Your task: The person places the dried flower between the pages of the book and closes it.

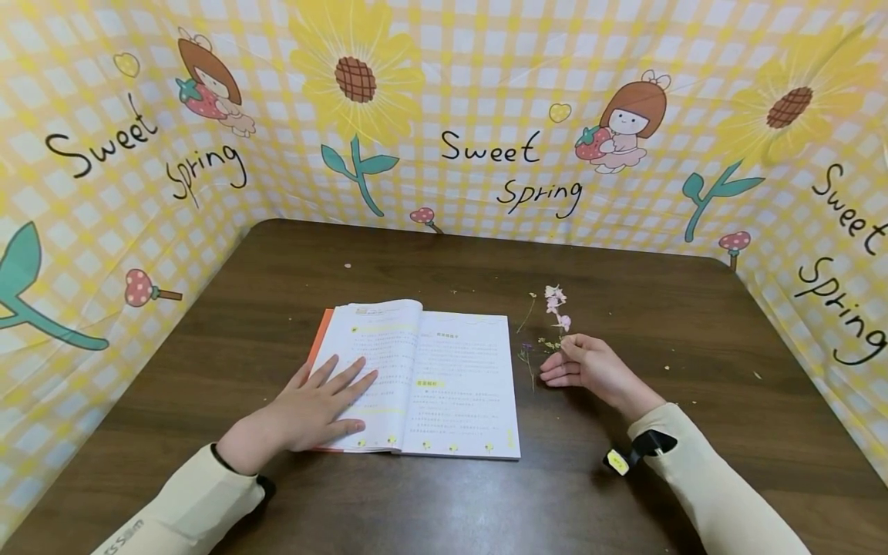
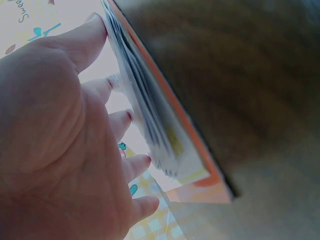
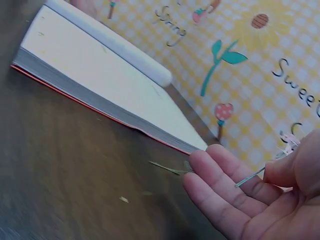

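Observation:
An open book (image 1: 465,362) with printed pages and an orange cover lies on the dark wooden table (image 1: 444,509). My left hand (image 1: 312,408) rests on its left page with fingers spread; the left wrist view shows the page edges (image 2: 145,100) beside that hand. To the right of the book, my right hand (image 1: 590,366) pinches the thin stem of a flower sprig with pink blossoms (image 1: 553,299) between thumb and forefinger. In the right wrist view the cut stem end (image 3: 245,180) sticks out over the other fingers, which are extended.
Thin dried sprigs (image 1: 526,354) lie on the table between the book and my right hand. Small petals and bits (image 1: 348,266) are scattered about. A yellow checked cloth (image 1: 486,100) with sunflowers stands as a wall around the table's back and sides.

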`<state>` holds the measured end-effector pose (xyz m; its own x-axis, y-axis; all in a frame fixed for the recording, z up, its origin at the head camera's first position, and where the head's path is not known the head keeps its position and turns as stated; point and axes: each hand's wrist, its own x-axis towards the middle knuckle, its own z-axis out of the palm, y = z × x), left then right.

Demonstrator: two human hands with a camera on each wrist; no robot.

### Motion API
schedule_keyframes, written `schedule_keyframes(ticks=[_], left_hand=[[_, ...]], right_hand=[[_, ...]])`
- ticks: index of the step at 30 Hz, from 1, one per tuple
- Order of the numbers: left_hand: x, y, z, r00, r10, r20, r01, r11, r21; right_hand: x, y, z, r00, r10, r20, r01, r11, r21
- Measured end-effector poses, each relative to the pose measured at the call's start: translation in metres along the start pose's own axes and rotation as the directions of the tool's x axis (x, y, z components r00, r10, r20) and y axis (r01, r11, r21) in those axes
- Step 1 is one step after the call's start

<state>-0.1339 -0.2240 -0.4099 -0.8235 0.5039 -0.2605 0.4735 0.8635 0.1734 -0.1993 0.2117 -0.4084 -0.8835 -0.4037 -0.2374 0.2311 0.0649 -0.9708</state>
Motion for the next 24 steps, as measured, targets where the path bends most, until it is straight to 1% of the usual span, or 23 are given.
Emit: schedule_keyframes(ticks=[4,9,13,18,24], left_hand=[[-0.003,0.005,-0.007,1.0,-0.004,0.021,0.004,1.0,-0.025],[-0.004,0.008,-0.011,1.0,0.001,0.017,0.0,0.999,-0.032],[-0.003,0.005,-0.008,1.0,0.013,0.006,-0.013,0.999,-0.041],[-0.003,0.002,-0.004,1.0,0.007,0.006,-0.007,1.0,-0.029],[-0.001,0.0,0.0,1.0,0.0,-0.009,0.0,1.0,-0.017]], right_hand=[[0.004,0.003,0.011,1.0,0.026,0.017,-0.026,1.0,0.009],[0.006,0.005,0.024,0.997,0.047,0.055,-0.049,0.999,0.024],[0.008,0.007,0.033,0.992,0.068,0.106,-0.073,0.997,0.039],[0.011,0.007,0.046,0.984,0.09,0.155,-0.1,0.993,0.058],[0.016,0.002,0.062,0.973,0.145,0.179,-0.156,0.987,0.049]])
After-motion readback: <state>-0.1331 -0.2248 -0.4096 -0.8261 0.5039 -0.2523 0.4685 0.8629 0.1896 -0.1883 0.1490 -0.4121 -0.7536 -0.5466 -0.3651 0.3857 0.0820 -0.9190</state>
